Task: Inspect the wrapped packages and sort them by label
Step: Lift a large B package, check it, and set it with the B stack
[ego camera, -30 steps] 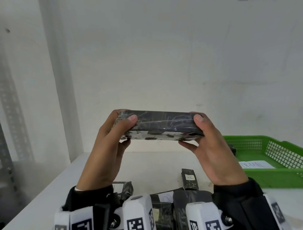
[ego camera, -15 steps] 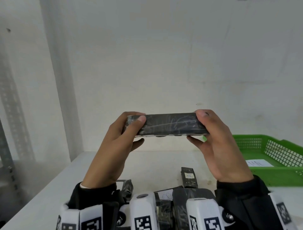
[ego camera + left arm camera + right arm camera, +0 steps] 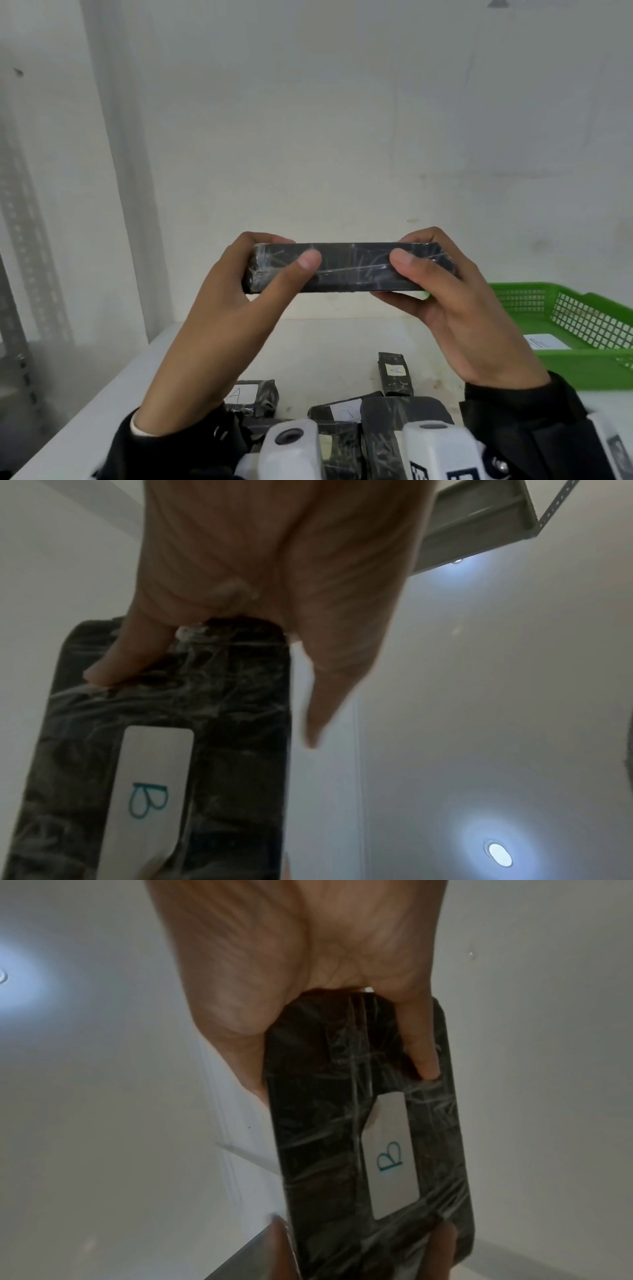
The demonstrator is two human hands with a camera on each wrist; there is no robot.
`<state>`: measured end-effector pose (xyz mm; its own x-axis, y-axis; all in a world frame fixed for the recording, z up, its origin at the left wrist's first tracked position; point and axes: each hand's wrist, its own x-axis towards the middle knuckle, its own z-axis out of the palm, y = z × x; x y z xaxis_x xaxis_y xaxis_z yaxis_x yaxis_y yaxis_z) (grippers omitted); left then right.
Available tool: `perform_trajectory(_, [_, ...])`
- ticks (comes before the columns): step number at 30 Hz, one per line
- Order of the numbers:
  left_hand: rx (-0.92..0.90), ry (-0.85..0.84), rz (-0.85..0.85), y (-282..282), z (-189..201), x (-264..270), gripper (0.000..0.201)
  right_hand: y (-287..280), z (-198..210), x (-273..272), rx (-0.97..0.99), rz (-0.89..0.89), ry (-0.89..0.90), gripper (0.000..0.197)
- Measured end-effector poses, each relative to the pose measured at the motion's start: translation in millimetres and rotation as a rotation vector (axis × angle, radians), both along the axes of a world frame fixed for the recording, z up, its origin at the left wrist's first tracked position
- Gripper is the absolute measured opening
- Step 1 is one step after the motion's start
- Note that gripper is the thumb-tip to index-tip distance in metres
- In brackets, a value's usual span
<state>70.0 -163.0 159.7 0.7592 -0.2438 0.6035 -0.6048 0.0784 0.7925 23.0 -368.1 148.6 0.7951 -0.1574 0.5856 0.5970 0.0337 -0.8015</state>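
Note:
A flat black package (image 3: 349,267) wrapped in clear film is held up in front of the wall. My left hand (image 3: 263,274) grips its left end and my right hand (image 3: 424,270) grips its right end, thumbs on the near face. Both wrist views show its underside (image 3: 212,750) (image 3: 325,1137), which carries a white label (image 3: 150,785) (image 3: 390,1153) with a blue "B". On the table below lie more black wrapped packages: one (image 3: 253,394) and another (image 3: 394,373) labelled "A", and one (image 3: 342,409) whose label I cannot read.
A green mesh basket (image 3: 582,366) stands at the right on the white table (image 3: 325,346), with a white sheet of paper (image 3: 544,341) inside. A grey metal rack upright (image 3: 20,240) rises at the far left. White wrist camera housings (image 3: 291,448) fill the bottom edge.
Both hands have tilted the package so its top face turns toward me. The thumbs slid inward along the near face. The head view shifted a little.

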Motion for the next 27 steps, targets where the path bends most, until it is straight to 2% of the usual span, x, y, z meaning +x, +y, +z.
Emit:
perform_trajectory(2, [-0.014, -0.009, 0.014, 2.2, -0.1, -0.2, 0.046, 0.1, 0.7, -2.0, -0.026, 0.015, 0.006, 0.037])
perform_trajectory(6, [-0.039, 0.003, 0.029, 5.4, 0.0, 2.5, 0.044, 1.5, 1.9, -4.7, -0.112, 0.037, 0.077, 0.063])
perform_trajectory(7, [-0.038, -0.002, 0.030, 5.5, 0.2, 2.6, 0.045, 1.0, 2.0, -5.5, -0.116, 0.037, 0.082, 0.064])
perform_trajectory(13, [0.026, 0.001, 0.015, 2.0, -0.3, -0.1, 0.051, -1.6, 4.5, -11.6, -0.151, -0.019, 0.051, 0.065])
perform_trajectory(16, [0.002, 0.012, 0.010, 2.7, -2.6, 3.5, 0.046, 0.2, 2.2, -9.0, -0.163, -0.028, 0.078, 0.065])
perform_trajectory(20, [-0.028, -0.009, 0.038, 3.7, -1.9, 1.6, 0.049, 1.2, 2.9, -10.0, -0.129, 0.056, 0.108, 0.065])
perform_trajectory(27, [-0.054, -0.007, 0.049, -4.0, -4.3, 1.5, 0.050, -3.9, 2.5, -9.2, -0.119, 0.029, 0.109, 0.063])
